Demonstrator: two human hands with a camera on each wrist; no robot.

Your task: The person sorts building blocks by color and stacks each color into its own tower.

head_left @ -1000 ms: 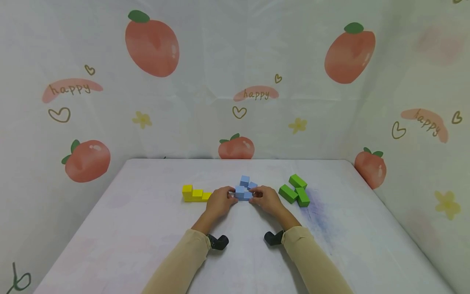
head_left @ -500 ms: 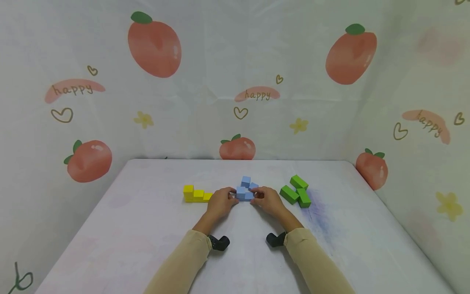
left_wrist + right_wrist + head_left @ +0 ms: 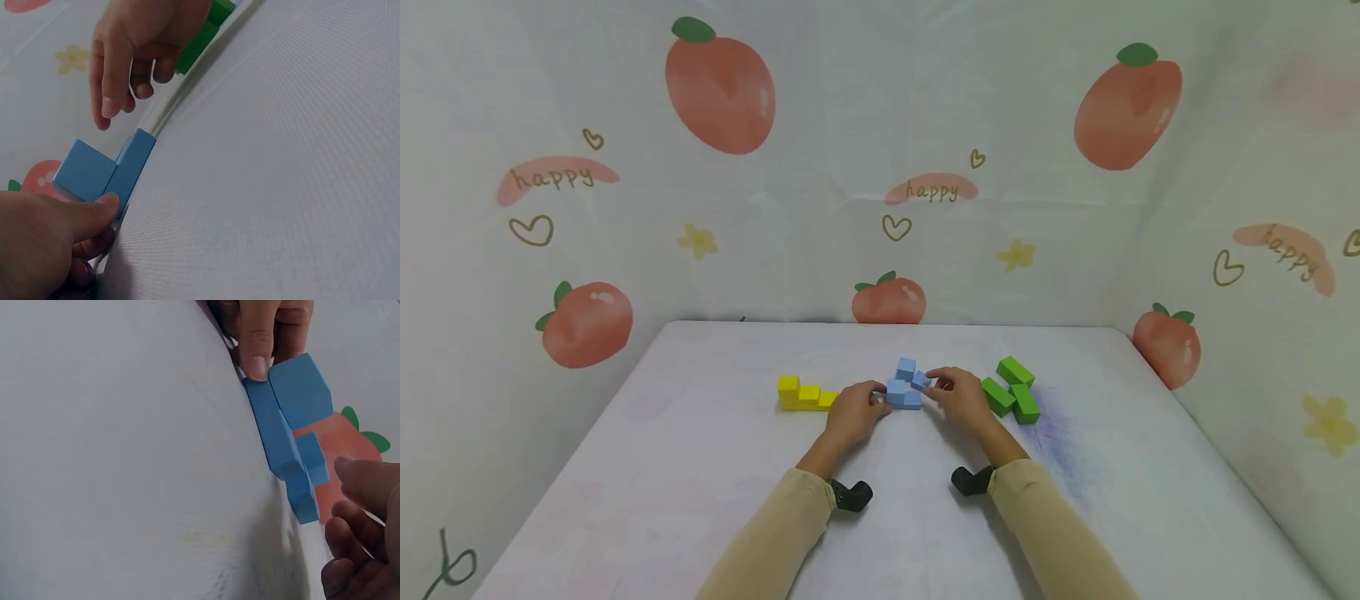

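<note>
Light blue building blocks lie at mid table: a long flat block (image 3: 270,428) with a cube (image 3: 896,392) on its left end, plus another cube (image 3: 906,368) and a small tilted block (image 3: 921,381) behind. My left hand (image 3: 852,412) pinches the flat block's left end, its thumb (image 3: 107,203) pressed on the near face and its fingertips partly hidden. Just right of the blue blocks, my right hand (image 3: 962,396) has loosely bent fingers and nothing in its grasp. A gap shows between its thumb (image 3: 350,469) and the blocks in the right wrist view.
A stepped row of yellow blocks (image 3: 808,396) sits left of the left hand, partly covered by it. Several green blocks (image 3: 1024,403) lie beyond the right hand. A printed curtain (image 3: 820,167) hangs behind the white table (image 3: 625,500).
My right hand has drawn away from the flat blue block, moving right and slightly back toward the tilted block. The left hand keeps its place at the other end.
</note>
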